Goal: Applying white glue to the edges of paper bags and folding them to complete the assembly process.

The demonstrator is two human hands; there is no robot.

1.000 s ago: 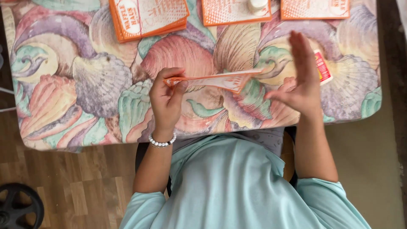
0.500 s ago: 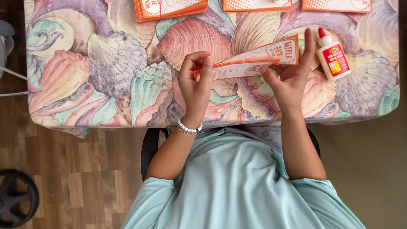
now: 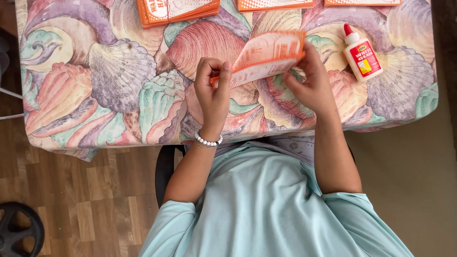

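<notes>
Both grips closed on 1 orange-and-white paper sheet: left hand pinching its lower-left end, right hand clamping the upper-right edge, sheet raised and curled above the shell-patterned worktop. Probably mid-fold. Next: edges aligned, crease pressed flat. Glue bottle just right; orange stack beyond.

Mint tee, short sleeves, white bead bracelet.
</notes>
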